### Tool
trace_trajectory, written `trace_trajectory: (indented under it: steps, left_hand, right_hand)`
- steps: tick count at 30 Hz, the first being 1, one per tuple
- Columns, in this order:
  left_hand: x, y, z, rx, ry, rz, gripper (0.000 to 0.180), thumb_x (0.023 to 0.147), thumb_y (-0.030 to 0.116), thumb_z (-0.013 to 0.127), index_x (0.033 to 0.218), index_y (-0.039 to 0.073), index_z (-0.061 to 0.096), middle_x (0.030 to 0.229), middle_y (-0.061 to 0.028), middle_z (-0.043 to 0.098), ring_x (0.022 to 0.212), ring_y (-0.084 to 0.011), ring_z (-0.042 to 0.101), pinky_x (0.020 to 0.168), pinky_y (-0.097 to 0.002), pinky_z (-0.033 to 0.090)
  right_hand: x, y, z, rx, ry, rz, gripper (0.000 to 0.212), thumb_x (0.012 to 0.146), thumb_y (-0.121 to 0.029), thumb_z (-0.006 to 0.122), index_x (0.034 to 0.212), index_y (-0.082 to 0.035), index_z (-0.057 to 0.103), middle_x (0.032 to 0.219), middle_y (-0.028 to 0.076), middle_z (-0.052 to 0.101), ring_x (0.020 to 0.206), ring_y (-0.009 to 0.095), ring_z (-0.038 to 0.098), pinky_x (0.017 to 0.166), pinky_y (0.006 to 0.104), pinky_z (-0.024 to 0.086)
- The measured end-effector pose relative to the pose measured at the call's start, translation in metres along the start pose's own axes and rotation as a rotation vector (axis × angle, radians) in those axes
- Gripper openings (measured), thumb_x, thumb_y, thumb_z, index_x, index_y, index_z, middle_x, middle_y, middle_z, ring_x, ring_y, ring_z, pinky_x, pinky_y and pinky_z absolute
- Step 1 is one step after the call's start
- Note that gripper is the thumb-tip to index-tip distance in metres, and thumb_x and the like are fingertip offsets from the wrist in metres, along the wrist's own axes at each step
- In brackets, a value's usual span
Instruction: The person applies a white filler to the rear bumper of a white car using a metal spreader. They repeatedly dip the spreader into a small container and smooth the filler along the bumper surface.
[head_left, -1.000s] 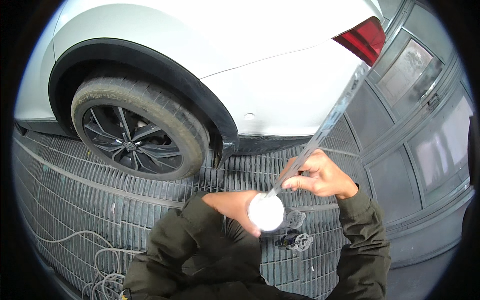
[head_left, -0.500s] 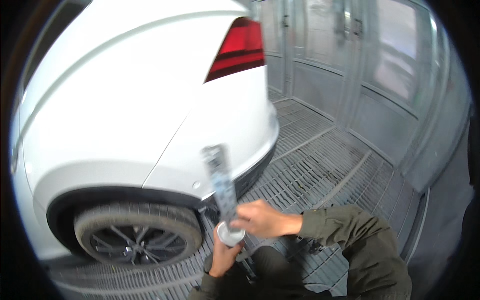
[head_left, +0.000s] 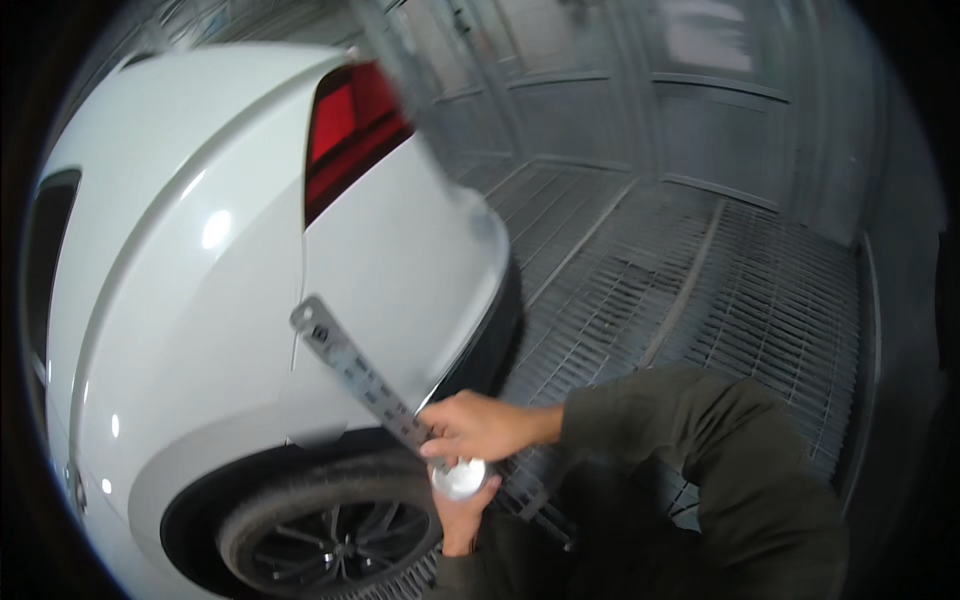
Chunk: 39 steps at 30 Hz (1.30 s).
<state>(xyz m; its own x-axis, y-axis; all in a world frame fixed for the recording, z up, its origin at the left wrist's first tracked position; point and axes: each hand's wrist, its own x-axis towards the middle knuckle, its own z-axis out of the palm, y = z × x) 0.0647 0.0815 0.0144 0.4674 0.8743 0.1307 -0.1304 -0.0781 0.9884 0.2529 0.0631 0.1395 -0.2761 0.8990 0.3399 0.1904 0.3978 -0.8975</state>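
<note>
My right hand (head_left: 488, 425) is closed round the lower part of a flat metal mixing ruler (head_left: 362, 378), which has dark markings and a hole at its upper end. The ruler slants up to the left, and its low end goes down at a small cup (head_left: 461, 479) with white or pale stuff inside. Below, my left hand (head_left: 464, 517) wraps round the cup and holds it upright. Part of the left fingers is hidden behind the cup and the right hand. How deep the ruler reaches into the cup I cannot tell.
A white car (head_left: 240, 260) with a red tail light (head_left: 352, 125) stands close on the left, its rear wheel (head_left: 335, 530) just beside my hands. Metal grating (head_left: 690, 270) covers the floor. Grey panelled doors (head_left: 715, 135) with windows line the far side.
The ruler has tipped further left, with my right hand still on it. My view has shifted, so the car's rear sits further left and the wheel lower. The picture is darker.
</note>
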Motion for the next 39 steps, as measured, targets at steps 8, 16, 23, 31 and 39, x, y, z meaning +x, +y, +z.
trace_trajectory:
  steps: [8, 16, 23, 31, 39]
  left_hand:
    - [0.001, 0.021, -0.013, -0.053, -0.116, 0.066, 0.080, 0.084, 0.006, 0.080, 0.148, 0.001, 0.031, 0.141, -0.0106, 0.045, 0.131, -0.0208, 0.048, 0.111, -0.0363, 0.039]
    - [0.034, 0.054, -0.024, 0.246, 0.009, 0.261, 0.084, 0.088, 0.011, 0.082, 0.149, -0.002, 0.026, 0.138, -0.0153, 0.050, 0.130, -0.0224, 0.050, 0.109, -0.0357, 0.042]
    - [0.066, 0.105, -0.039, 0.256, 0.112, 0.358, 0.074, 0.093, 0.020, 0.079, 0.143, -0.005, 0.031, 0.136, -0.0176, 0.052, 0.127, -0.0232, 0.052, 0.107, -0.0355, 0.043]
    - [0.088, 0.128, -0.040, 0.251, 0.197, 0.363, 0.073, 0.093, 0.018, 0.078, 0.141, -0.009, 0.030, 0.132, -0.0185, 0.055, 0.122, -0.0225, 0.057, 0.103, -0.0338, 0.047]
    - [0.099, 0.125, -0.044, 0.232, 0.231, 0.374, 0.072, 0.092, 0.016, 0.078, 0.141, -0.007, 0.030, 0.130, -0.0182, 0.057, 0.121, -0.0221, 0.057, 0.103, -0.0337, 0.046]
  right_hand:
    - [0.021, -0.021, -0.016, -0.539, -0.070, 0.010, 0.025, 0.088, -0.017, 0.074, 0.103, 0.003, 0.068, 0.083, 0.015, 0.070, 0.074, 0.027, 0.068, 0.071, 0.0387, 0.054]
    - [0.057, -0.034, -0.024, -0.537, 0.109, -0.262, 0.025, 0.089, -0.020, 0.077, 0.089, 0.003, 0.068, 0.071, 0.019, 0.066, 0.060, 0.033, 0.065, 0.057, 0.0391, 0.049]
    - [0.109, -0.048, -0.029, -0.332, 0.284, -0.187, 0.034, 0.093, -0.024, 0.078, 0.075, -0.001, 0.059, 0.062, 0.003, 0.059, 0.055, 0.008, 0.052, 0.049, 0.0279, 0.041]
    - [0.149, -0.051, -0.035, -0.187, 0.291, -0.097, 0.028, 0.088, -0.021, 0.079, 0.082, 0.004, 0.068, 0.062, 0.007, 0.062, 0.057, 0.012, 0.055, 0.053, 0.0325, 0.044]
    - [0.151, -0.046, -0.033, -0.126, 0.369, -0.212, 0.028, 0.088, -0.021, 0.079, 0.082, 0.004, 0.067, 0.063, 0.008, 0.062, 0.059, 0.013, 0.055, 0.056, 0.0332, 0.046]
